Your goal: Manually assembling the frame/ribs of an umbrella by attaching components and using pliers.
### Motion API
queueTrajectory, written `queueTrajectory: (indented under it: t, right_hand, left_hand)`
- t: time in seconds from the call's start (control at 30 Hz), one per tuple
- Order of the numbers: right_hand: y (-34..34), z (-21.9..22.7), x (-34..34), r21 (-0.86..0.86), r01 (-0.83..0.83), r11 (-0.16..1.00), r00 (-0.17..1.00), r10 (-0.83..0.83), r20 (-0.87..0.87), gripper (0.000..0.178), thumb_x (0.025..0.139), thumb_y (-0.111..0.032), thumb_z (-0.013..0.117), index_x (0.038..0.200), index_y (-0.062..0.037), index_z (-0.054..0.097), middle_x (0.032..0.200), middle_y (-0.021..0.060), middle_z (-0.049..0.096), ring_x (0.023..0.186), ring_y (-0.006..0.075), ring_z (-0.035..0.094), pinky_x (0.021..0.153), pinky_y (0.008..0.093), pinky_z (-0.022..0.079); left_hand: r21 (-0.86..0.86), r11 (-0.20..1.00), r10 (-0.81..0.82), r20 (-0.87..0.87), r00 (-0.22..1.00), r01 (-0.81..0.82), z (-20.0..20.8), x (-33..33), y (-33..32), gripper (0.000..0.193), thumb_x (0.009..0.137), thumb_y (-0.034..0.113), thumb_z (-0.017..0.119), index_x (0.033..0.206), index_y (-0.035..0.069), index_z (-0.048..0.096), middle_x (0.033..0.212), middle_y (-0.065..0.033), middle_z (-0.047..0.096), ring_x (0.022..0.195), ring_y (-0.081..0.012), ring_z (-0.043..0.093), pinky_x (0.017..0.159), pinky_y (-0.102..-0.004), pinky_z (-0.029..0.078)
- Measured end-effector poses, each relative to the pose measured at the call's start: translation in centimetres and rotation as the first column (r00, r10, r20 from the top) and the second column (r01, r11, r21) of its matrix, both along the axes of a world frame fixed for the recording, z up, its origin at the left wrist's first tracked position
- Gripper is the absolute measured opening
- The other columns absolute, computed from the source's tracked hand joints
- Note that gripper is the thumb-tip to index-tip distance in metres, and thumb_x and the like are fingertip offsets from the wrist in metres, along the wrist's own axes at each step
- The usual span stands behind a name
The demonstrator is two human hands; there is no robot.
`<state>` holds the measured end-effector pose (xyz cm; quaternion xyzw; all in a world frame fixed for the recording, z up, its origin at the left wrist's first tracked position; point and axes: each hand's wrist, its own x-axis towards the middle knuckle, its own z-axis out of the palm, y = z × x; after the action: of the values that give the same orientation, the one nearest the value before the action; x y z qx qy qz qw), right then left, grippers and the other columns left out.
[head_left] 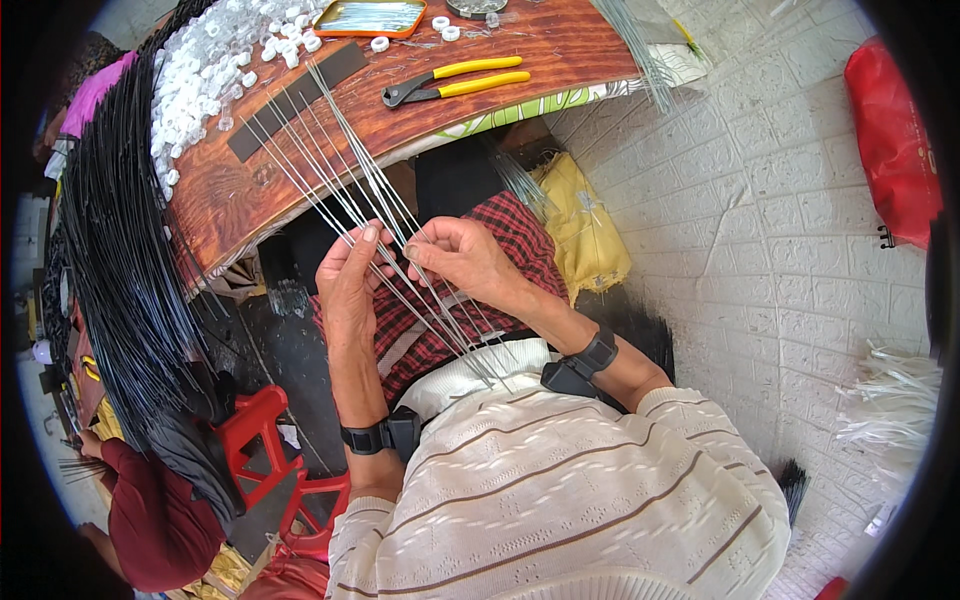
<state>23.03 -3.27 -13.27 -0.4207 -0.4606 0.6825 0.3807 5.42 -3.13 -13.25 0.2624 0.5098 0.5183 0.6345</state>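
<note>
Several long, thin silvery wires (318, 166) slant across my lap, fanned apart toward the table and converging near my waist. My left hand (350, 272) is closed, with thumb and fingers pinching part of the wires. Beside it my right hand (468, 258) is closed too, its fingertips pinching another part of them a little to the right. The far wire ends reach over a flat dark strip (244, 146) on the brown wooden table (215, 205). Below the hands lies a red-and-black checked cloth (515, 235).
Yellow-handled cutters (465, 77) lie near the table edge. White plastic rings (200, 90) are heaped at the left, beside an orange-rimmed tray (372, 32). Long black strands (115, 230) hang off the table. A red stool (255, 430), a co-worker's maroon sleeve (160, 520) and a yellow sack (585, 230) are nearby.
</note>
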Motion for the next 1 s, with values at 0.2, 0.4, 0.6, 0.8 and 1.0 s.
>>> queueTrajectory:
  t: [0.2,0.4,0.6,0.8,1.0]
  right_hand:
    - [-0.28,0.17,0.27,0.001,-0.016,1.000,0.999,0.016,0.033,0.019,0.095,-0.019,0.062,0.095,0.0005,0.063,0.080,0.0052,0.068,0.069,0.0074,0.061,0.061,0.0211,0.049]
    - [-0.65,0.35,0.48,-0.005,-0.036,0.999,0.997,0.036,0.075,0.019,0.094,-0.018,0.063,0.096,0.0005,0.063,0.081,0.0054,0.069,0.068,0.0071,0.061,0.059,0.0205,0.049]
    - [-0.81,0.62,0.45,-0.032,-0.028,0.999,0.998,0.029,0.059,0.017,0.092,-0.015,0.064,0.094,0.0011,0.064,0.079,0.0057,0.070,0.065,0.0069,0.061,0.057,0.0205,0.048]
    - [-0.90,0.56,0.40,-0.012,-0.014,1.000,0.999,0.014,0.049,0.015,0.091,-0.013,0.065,0.092,0.0015,0.065,0.077,0.0058,0.070,0.064,0.0068,0.062,0.056,0.0209,0.049]
    - [-0.51,0.40,0.20,0.019,0.002,1.000,0.999,-0.003,0.042,0.015,0.091,-0.013,0.064,0.093,0.0020,0.065,0.077,0.0057,0.070,0.065,0.0065,0.062,0.058,0.0206,0.049]
  left_hand:
    - [-0.004,1.000,0.006,-0.007,1.000,-0.006,0.24,0.06,-0.06,0.024,0.089,0.021,0.070,0.106,0.004,0.067,0.091,-0.0035,0.070,0.073,-0.0071,0.063,0.063,-0.0214,0.051]
    - [-0.015,1.000,0.008,-0.017,1.000,-0.008,0.31,0.05,-0.07,0.024,0.089,0.022,0.070,0.105,0.004,0.067,0.091,-0.0039,0.070,0.073,-0.0067,0.062,0.063,-0.0209,0.051]
    - [-0.003,1.000,0.003,-0.007,1.000,-0.003,0.25,-0.04,-0.03,0.022,0.090,0.020,0.069,0.104,0.004,0.068,0.091,-0.0047,0.070,0.073,-0.0065,0.062,0.063,-0.0210,0.052]
    - [0.003,1.000,0.004,-0.007,1.000,-0.004,0.34,0.01,0.06,0.022,0.089,0.020,0.069,0.103,0.003,0.068,0.089,-0.0049,0.071,0.070,-0.0061,0.062,0.062,-0.0207,0.052]
    - [-0.007,1.000,-0.002,0.005,1.000,0.002,0.29,-0.10,0.14,0.022,0.089,0.020,0.069,0.102,0.003,0.068,0.089,-0.0049,0.071,0.071,-0.0062,0.062,0.062,-0.0205,0.052]
